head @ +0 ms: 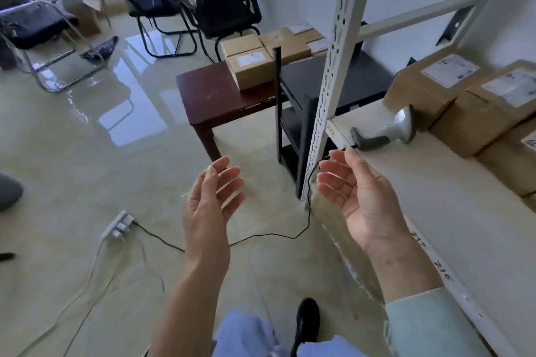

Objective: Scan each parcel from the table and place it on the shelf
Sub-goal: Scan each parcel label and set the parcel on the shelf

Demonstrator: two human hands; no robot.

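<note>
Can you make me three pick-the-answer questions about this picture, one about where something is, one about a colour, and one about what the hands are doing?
1. Where does the scanner lie?
A. on the floor
B. on the shelf
C. on a chair

2. What colour is the table under the parcels?
A. dark reddish brown
B. white
C. green

3. What are the left hand and right hand doing?
A. holding a parcel
B. gripping the scanner
C. open and holding nothing

Answers:
1 B, it rests on the pale shelf board beside boxes.
2 A, its top and legs look dark reddish brown.
3 C, the fingers of both are spread, with nothing in them.
</note>
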